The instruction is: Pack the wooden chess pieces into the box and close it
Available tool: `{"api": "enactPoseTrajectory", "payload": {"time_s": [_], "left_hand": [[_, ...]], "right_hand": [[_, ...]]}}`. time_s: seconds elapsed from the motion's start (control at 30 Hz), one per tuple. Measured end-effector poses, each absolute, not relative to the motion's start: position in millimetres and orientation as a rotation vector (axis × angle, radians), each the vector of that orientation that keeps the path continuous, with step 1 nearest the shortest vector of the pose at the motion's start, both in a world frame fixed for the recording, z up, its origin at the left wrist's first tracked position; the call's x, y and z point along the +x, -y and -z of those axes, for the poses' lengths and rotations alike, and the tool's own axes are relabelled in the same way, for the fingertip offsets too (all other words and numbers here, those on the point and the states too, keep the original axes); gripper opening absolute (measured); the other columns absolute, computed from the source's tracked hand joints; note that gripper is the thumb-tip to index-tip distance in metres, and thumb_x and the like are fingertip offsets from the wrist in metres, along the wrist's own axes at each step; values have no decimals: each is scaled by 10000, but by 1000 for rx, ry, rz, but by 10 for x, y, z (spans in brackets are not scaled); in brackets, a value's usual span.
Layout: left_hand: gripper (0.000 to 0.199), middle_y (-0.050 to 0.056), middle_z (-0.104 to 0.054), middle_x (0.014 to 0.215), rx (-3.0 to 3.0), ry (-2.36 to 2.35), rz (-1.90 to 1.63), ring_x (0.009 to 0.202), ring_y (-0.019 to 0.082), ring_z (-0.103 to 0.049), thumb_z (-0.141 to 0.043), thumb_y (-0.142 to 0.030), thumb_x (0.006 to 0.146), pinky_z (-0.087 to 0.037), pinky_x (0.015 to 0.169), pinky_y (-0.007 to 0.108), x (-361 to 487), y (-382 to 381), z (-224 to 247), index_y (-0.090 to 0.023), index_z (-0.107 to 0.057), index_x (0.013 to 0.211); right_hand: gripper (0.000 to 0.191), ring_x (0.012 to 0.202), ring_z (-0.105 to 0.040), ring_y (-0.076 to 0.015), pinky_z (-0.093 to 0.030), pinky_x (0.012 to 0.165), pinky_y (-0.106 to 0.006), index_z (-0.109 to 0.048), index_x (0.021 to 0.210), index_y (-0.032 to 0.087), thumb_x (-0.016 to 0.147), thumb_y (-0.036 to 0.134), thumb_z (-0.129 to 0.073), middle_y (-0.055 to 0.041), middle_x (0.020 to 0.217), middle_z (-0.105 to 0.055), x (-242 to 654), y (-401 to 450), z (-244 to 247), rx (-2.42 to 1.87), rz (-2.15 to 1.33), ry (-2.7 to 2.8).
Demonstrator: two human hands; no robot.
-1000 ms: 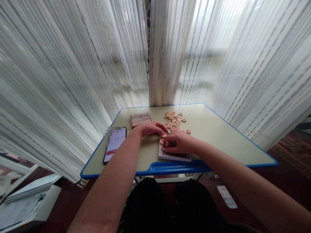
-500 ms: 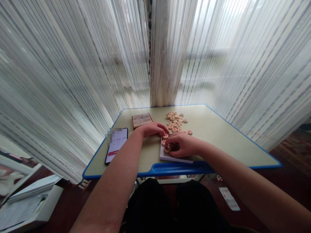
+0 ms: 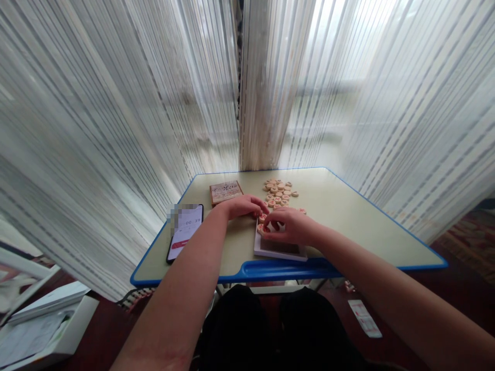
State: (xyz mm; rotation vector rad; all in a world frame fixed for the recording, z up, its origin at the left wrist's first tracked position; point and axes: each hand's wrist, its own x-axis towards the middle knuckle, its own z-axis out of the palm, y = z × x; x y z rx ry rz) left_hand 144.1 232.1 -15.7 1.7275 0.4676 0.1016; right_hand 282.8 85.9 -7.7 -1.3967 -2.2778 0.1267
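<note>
My left hand [image 3: 245,206] reaches over the far left corner of a shallow white box [image 3: 280,254], fingers bent and thumb drawn in at a round wooden Chinese chess piece [image 3: 263,217]. Inside the box along its left side, a second Chinese chess piece [image 3: 261,228] with red marking is pinched between the thumb and fingers of my right hand [image 3: 290,225]. The brown box floor shows below that hand. Behind both hands, a pile of Chinese chess pieces [image 3: 278,194] lies loose on the table, some with red characters. My right hand hides part of the box and pile.
A printed wooden-edged box [image 3: 226,191] lies at the table's back left. Nearer on the left is a phone [image 3: 188,232] showing a timer. The table [image 3: 367,232] has a blue raised rim. Sheer curtains [image 3: 263,103] hang behind it.
My right hand has moved slightly away from me along the box's left side. The nearest piece has left its earlier spot, baring more box floor. My left hand stays almost still.
</note>
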Motion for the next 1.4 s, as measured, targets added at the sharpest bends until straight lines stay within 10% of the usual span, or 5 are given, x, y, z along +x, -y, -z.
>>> {"api": "enactPoseTrajectory", "payload": {"time_s": [1.4], "left_hand": [[260, 51, -656, 801, 1660, -553, -161, 638, 89, -541, -557, -78, 537, -419, 569, 192, 1456, -2266, 180, -122, -681, 762]], "right_hand": [[216, 639, -525, -143, -381, 630, -251, -677, 755, 177, 717, 272, -487, -31, 672, -603, 3597, -1119, 196, -1948, 157, 1606]]}}
